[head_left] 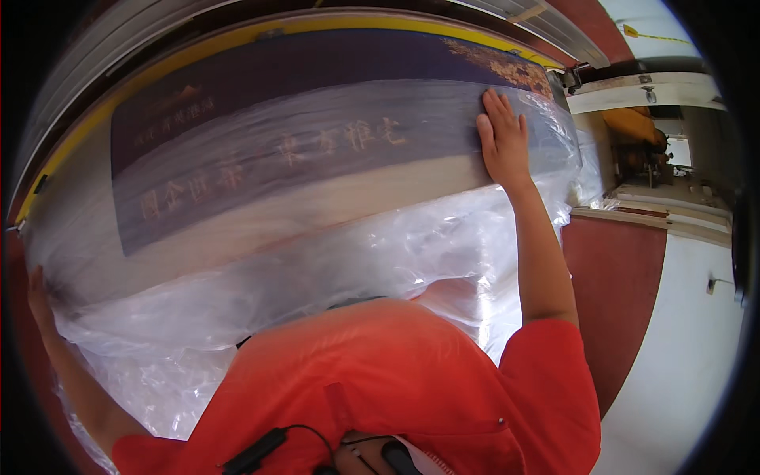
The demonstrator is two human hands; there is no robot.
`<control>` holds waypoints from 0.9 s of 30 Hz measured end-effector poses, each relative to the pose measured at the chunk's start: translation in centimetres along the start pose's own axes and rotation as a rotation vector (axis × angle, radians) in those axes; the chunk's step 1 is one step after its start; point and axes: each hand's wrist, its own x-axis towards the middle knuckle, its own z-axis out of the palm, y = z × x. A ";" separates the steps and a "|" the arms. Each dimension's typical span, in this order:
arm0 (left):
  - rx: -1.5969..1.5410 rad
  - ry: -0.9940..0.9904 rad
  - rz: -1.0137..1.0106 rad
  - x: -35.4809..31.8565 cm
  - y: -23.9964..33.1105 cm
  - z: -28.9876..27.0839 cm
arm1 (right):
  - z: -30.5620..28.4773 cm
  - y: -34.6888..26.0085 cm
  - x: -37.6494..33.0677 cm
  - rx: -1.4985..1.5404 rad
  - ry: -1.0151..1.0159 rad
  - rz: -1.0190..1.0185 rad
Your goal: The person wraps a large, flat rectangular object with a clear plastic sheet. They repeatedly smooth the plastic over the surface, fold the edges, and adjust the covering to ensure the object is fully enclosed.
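Clear plastic sheeting (396, 241) lies in wrinkled folds over a wide, pale surface and the near part of a dark purple printed panel (277, 67) with gold lettering. My right hand (504, 142) rests flat on the sheeting towards the panel's right end, its fingers stretched out and a little apart. At the far left, my left hand (39, 297) touches the edge of the plastic-covered surface. It is seen from the side, fingers straight, with nothing visible in it. Below, the sheeting hangs loosely around my red-shirted body.
A yellow strip (87, 142) borders the panel's far side, with grey metal rails (522, 24) beyond. To the right are a red and white wall (617, 293), a pale ledge (681, 93) and an opening with machinery (641, 154) inside.
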 end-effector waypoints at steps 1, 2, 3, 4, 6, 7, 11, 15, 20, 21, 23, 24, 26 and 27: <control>-0.233 0.017 -0.095 -1.0 -0.7 -0.6 | 0.1 0.5 0.7 -0.053 0.051 -0.024; -0.467 0.039 -0.187 -1.7 -1.2 -1.4 | 0.1 1.0 1.4 -0.107 0.108 -0.044; -0.701 0.062 -0.278 -2.1 -1.6 -2.1 | 0.4 2.0 2.2 -0.011 0.119 0.021; -0.661 -0.032 -0.239 -1.6 0.1 -3.5 | 0.6 3.2 2.9 0.076 0.133 0.095; -0.593 -0.038 -0.186 -2.6 3.0 -6.1 | 0.7 3.7 3.1 0.174 0.135 0.184; -0.556 -0.040 -0.168 -3.5 3.4 -7.1 | 0.8 3.2 3.2 0.177 0.118 0.198; -1.098 -0.050 -0.484 -3.5 4.6 -7.7 | 0.4 2.9 3.3 -0.091 0.285 -0.030; -0.698 0.108 -0.301 -1.3 -1.6 -7.0 | -3.6 0.9 4.1 0.856 0.158 0.173; -0.171 0.407 -0.410 4.9 -0.2 2.9 | -0.9 4.1 3.3 0.864 0.056 0.488; -0.236 0.488 -0.467 6.1 0.8 5.2 | 0.7 5.7 3.6 0.760 0.047 0.468; -0.300 0.499 -0.481 9.7 2.0 6.3 | 1.4 7.3 6.4 0.657 0.106 0.484; -0.334 0.496 -0.481 11.8 2.6 6.9 | 1.9 8.9 8.0 0.594 0.125 0.470; -0.349 0.448 -0.522 16.3 5.7 7.8 | 2.5 10.4 11.5 0.513 0.166 0.504; -0.331 0.396 -0.552 18.7 8.8 8.1 | 1.8 10.9 12.8 0.488 0.191 0.564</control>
